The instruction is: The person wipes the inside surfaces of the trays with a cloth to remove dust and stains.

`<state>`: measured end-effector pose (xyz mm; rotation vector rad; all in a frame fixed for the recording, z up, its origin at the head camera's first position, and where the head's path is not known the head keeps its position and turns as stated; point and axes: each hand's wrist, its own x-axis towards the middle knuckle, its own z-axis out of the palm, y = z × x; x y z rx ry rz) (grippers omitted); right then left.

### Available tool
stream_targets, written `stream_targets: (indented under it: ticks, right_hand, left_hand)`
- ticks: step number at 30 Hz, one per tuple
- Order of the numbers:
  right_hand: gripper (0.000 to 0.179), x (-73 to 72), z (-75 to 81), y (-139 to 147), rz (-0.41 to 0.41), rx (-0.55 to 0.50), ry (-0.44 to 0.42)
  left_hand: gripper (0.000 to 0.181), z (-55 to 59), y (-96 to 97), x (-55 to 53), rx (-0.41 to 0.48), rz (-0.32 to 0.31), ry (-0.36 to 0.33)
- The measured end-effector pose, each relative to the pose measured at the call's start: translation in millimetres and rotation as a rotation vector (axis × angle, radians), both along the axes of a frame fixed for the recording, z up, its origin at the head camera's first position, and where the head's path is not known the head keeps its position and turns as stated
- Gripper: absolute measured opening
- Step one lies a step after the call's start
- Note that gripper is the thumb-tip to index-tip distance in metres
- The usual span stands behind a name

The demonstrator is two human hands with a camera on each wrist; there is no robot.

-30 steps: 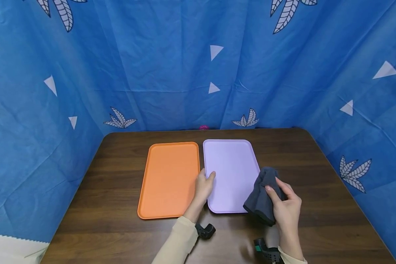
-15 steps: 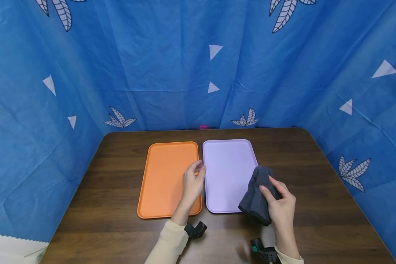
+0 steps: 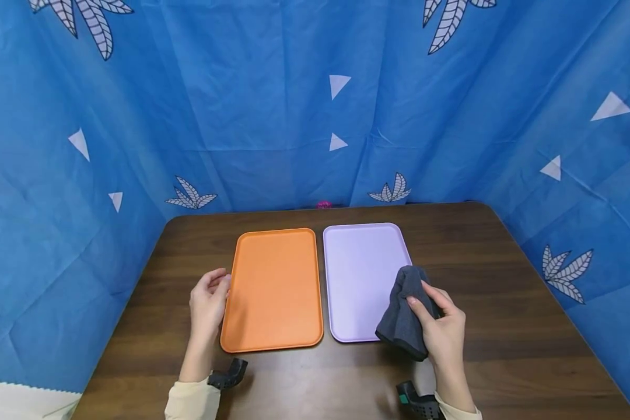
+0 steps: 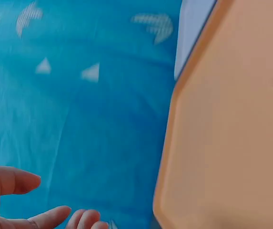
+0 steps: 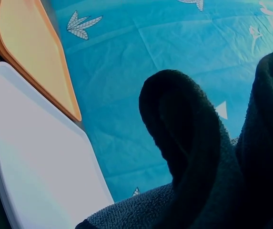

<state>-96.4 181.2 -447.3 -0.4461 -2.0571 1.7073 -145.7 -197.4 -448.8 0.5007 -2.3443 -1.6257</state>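
Note:
A bunched dark grey cloth [image 3: 406, 315] is pinched between the thumb and fingers of my right hand [image 3: 446, 329], over the near right corner of the purple tray [image 3: 364, 274]. In the right wrist view the cloth [image 5: 193, 157] hides the fingers. My left hand [image 3: 207, 300] is beside the left edge of the orange tray [image 3: 273, 291]; whether it touches the rim is unclear. Thumb and fingers [image 4: 26, 181] stand apart in the left wrist view, with nothing between them. Both trays lie flat, side by side, with a narrow gap between.
The brown wooden table [image 3: 478, 262] extends around both trays. A blue patterned curtain [image 3: 241, 116] hangs behind it and along both sides. At the lower left a piece of white fabric [image 3: 21, 402] shows.
My left hand has moved left from the gap between the trays, across the orange tray to its left side. My right hand with the cloth has shifted slightly left.

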Motion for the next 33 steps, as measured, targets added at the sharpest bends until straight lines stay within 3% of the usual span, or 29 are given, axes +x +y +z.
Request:
stream_targets:
  ticks: [3, 5, 10, 13, 17, 22, 26, 30, 33]
  right_hand:
    - [0.038, -0.6, 0.4, -2, 0.002, 0.002, -0.006]
    - [0.038, -0.7, 0.9, -2, 0.001, 0.001, -0.006]
    - [0.039, 0.5, 0.3, -6, 0.014, 0.011, -0.026]
    - [0.039, 1.4, -1.2, -8, 0.021, 0.015, -0.03]
    - [0.039, 1.1, -3.1, -11, 0.022, -0.005, -0.013]
    - [0.04, 0.2, -5.5, -14, 0.024, -0.023, -0.001]
    - [0.04, -0.8, -6.5, -17, 0.039, -0.026, -0.001]
    - [0.04, -0.8, -6.8, -19, 0.055, -0.021, -0.016]
    - [0.04, -0.2, -6.9, -21, 0.059, -0.018, -0.029]
  left_hand:
    - [0.034, -11.8, -20.2, -0.6, 0.074, 0.074, -0.02]
    - [0.033, -22.7, -27.9, -3.0, 0.059, 0.105, -0.037]
    - [0.032, -51.7, -33.7, -7.4, -0.128, 0.094, -0.146]
    - [0.032, -63.1, -33.4, -7.0, -0.196, 0.08, -0.177]
    - [0.033, -71.9, -32.7, -7.5, -0.234, 0.073, -0.153]
    - [0.034, -82.6, -29.9, -10.2, -0.408, -0.027, -0.122]
    - [0.028, -90.8, -28.3, -12.1, -0.512, -0.017, -0.039]
    - [0.02, -93.1, -30.4, -13.2, -0.497, 0.004, 0.014]
    - [0.021, -90.6, -33.5, -13.6, -0.4, -0.021, -0.008]
